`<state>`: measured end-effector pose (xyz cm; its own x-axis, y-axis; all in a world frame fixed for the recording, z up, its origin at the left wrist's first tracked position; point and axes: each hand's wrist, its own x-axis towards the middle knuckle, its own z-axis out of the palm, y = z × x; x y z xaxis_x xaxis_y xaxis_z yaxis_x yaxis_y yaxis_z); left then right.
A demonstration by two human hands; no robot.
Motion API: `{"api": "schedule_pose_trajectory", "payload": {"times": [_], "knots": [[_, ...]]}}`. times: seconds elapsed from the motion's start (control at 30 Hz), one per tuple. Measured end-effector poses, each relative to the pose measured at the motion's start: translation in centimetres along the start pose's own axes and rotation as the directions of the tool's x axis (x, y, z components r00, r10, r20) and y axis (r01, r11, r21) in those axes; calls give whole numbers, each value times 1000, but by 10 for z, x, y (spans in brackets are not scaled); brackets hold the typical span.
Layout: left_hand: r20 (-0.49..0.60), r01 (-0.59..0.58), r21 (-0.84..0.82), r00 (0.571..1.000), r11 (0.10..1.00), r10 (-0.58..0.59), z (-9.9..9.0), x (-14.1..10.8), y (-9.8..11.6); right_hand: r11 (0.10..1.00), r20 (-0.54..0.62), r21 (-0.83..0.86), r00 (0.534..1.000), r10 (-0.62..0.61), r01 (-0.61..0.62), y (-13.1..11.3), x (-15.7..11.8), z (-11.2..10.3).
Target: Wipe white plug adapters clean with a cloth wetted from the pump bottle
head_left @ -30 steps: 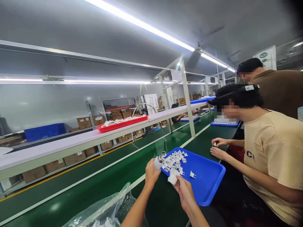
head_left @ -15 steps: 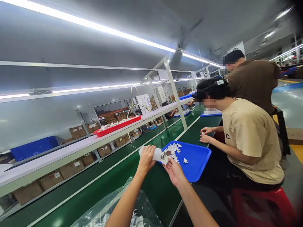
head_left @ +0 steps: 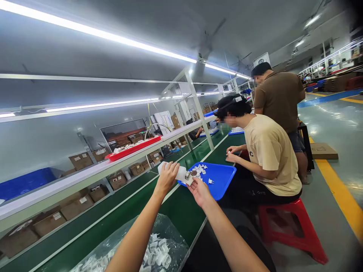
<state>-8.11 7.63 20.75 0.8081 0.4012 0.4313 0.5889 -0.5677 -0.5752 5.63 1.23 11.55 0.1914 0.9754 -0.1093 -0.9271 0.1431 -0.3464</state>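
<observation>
My left hand [head_left: 168, 177] is wrapped round a white plastic bottle [head_left: 181, 173] with a metal top, tipped over sideways so the top points right. My right hand [head_left: 200, 191] pinches a small white piece [head_left: 188, 181] close to that top. A brown round patch [head_left: 193, 173] shows beside the metal top; I cannot tell whether it belongs to the white piece. Just beyond both hands lies a blue tray [head_left: 222, 187] with a heap of white plugs [head_left: 200, 168] and one plug [head_left: 210, 181] lying apart.
A clear plastic bag [head_left: 177, 236] of white plug parts [head_left: 159, 251] lies near me on the green belt [head_left: 113, 211]. A red tray [head_left: 136, 148] rests on the raised shelf [head_left: 85, 173]. To my right, a co-worker [head_left: 272, 155] sits on a red stool [head_left: 295, 226]; another person [head_left: 279, 98] stands behind.
My view has swung a little to the right, showing more floor and more of the bag. Both hands keep the same hold, with the bottle top still by the white piece.
</observation>
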Motion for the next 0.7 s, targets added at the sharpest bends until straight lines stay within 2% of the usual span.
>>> {"api": "schedule_pose_trajectory", "payload": {"times": [0.5, 0.7], "knots": [[61, -93, 36, 994, 995, 91, 0, 2, 2, 1000, -31, -3, 999, 18, -18, 6, -2, -6], [81, -101, -5, 992, 995, 101, 10, 0, 2, 999, -39, -14, 999, 30, -31, 11, 4, -11]]}}
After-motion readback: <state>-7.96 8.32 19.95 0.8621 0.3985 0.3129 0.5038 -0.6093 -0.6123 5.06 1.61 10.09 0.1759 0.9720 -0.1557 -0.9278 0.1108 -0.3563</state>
